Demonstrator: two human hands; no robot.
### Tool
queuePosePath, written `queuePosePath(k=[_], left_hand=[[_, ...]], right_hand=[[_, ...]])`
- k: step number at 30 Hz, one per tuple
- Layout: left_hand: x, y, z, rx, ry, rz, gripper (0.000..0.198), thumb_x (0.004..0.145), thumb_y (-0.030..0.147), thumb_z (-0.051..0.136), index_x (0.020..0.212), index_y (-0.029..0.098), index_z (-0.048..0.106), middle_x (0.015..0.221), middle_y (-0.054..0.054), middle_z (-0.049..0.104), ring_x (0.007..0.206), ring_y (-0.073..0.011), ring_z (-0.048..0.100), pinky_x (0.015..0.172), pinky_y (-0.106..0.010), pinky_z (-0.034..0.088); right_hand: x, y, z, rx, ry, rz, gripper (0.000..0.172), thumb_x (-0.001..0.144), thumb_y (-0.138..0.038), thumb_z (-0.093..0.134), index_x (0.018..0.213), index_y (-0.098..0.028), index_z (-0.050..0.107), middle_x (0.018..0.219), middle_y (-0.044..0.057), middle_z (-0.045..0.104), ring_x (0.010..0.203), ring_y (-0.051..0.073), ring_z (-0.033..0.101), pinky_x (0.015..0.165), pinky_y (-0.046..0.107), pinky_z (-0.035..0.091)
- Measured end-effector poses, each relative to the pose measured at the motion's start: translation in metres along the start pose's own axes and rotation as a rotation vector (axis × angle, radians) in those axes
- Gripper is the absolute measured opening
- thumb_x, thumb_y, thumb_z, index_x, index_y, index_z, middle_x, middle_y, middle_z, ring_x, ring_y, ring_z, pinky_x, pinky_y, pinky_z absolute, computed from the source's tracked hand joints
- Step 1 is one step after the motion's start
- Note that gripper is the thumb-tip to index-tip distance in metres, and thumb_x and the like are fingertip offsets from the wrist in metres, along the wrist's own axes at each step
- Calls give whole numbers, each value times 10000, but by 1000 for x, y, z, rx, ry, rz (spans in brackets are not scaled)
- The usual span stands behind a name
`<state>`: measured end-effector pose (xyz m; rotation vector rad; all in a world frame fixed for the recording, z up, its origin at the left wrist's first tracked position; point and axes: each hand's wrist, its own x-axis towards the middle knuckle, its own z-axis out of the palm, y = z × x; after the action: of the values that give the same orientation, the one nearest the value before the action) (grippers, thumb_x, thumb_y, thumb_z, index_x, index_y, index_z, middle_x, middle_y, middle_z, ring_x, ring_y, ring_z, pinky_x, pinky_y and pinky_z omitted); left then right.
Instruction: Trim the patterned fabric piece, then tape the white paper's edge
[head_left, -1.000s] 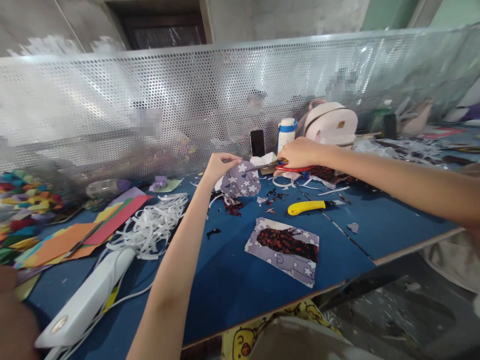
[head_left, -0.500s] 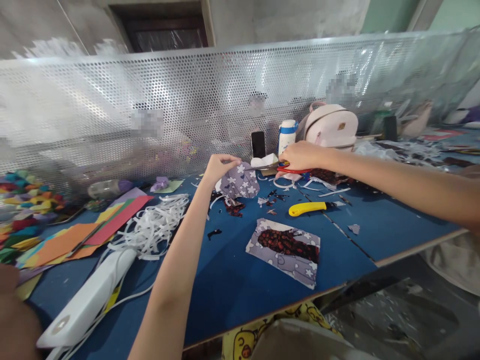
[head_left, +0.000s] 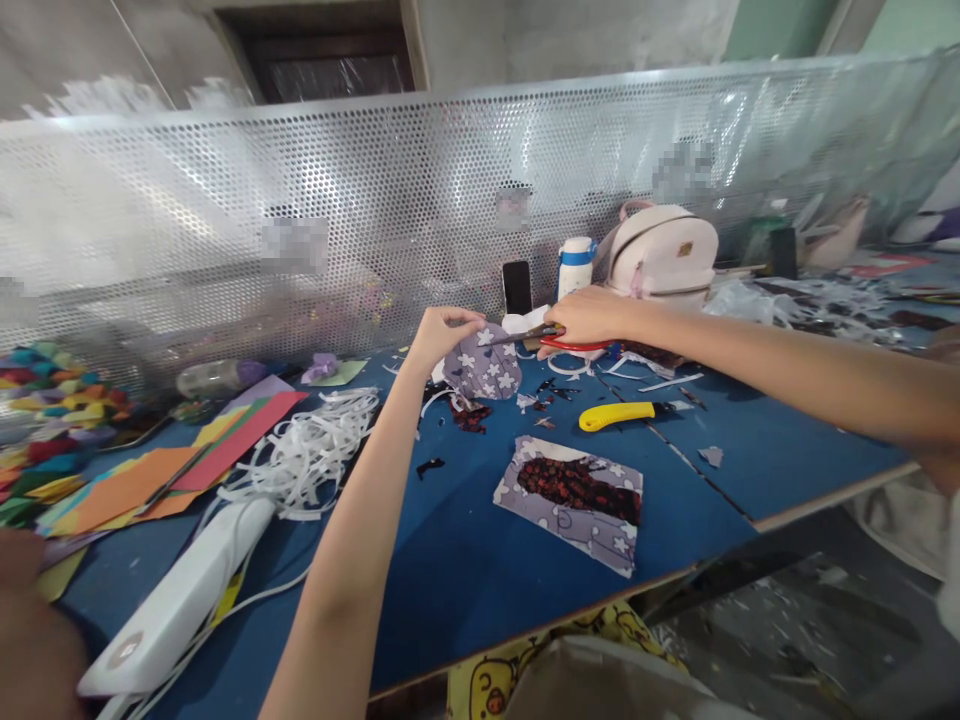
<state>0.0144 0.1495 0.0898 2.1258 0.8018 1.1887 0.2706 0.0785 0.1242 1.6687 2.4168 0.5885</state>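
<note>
Between its fingertips, my left hand (head_left: pixel 444 335) pinches a rounded piece of purple fabric (head_left: pixel 484 368) printed with white flowers, held above the table. My right hand (head_left: pixel 589 318) grips red-handled scissors (head_left: pixel 574 344), whose blades reach the right edge of that fabric. Below them a flat purple floral piece (head_left: pixel 570 555) lies on the table, with a dark red-and-black patterned patch (head_left: pixel 574 487) on top. A yellow utility knife (head_left: pixel 619 415) rests to the right, its blade pointing right. Dark and purple scraps (head_left: pixel 471 415) are scattered under the held fabric.
A white power strip (head_left: pixel 184 595), white ribbon strips (head_left: pixel 307 450) and coloured sheets (head_left: pixel 127 478) occupy the left. At the back stand a phone (head_left: pixel 517 287), a white bottle (head_left: pixel 575 265) and a pale backpack (head_left: pixel 671 250), before a perforated metal screen (head_left: pixel 412 200).
My right hand and the scissors have moved slightly left, bringing the blades further over the fabric edge. My left hand keeps nearly the same place.
</note>
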Motion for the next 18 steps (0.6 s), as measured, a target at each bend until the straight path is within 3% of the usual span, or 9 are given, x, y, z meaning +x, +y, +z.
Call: queuePosePath(k=[7,12,18], left_hand=[[2,-4,-3,25,6,1,65,778,243,764,784,181,781,996,-77,789,1026,-241,719,987,-370,511],[3,-6,-5,72,-18,-7,126,864,258,749,849,136,726,1017,-69,757,1024,-207,701,998,-438,521],[4,-7,-5,102,-48,-24,172,935,295,686,938,123,686,1055,-62,714,1007,-197,684,925,-418,560]], right_hand=[[-1,2,-1,-18,1,-21,623,901,-688,426,968,-168,764,841,164,744,767,283,679,588,331,346],[-1,3,1,-13,12,-23,651,895,-709,425,960,-157,765,867,181,747,783,307,685,593,344,360],[0,1,5,14,30,-26,637,906,-714,401,994,-172,724,965,167,749,825,300,693,609,341,381]])
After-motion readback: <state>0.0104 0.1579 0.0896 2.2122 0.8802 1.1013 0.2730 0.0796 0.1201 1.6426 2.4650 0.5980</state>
